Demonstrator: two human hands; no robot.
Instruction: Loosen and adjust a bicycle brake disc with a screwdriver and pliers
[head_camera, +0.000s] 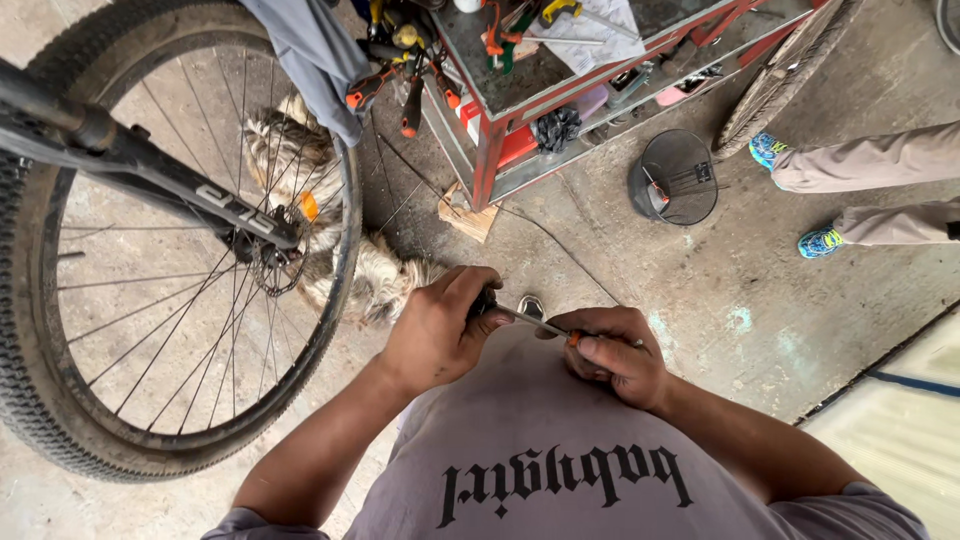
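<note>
- A thin metal rod (530, 320) is pinched at its dark end by the clenched left hand (435, 330).
- Its orange end is gripped by the right hand (610, 355), at belly height.
- It is judged stiff, light (perhaps slippery); the ends are best held.
- A bicycle wheel (170, 250) stands at left.

Counted: one black knobby-tyred spoked bicycle wheel (170, 250), one shaggy tan dog (350, 270), one red metal tool cart (500, 130), one black wire-mesh bin (675, 178), two blue-green sneakers (820, 242).
</note>
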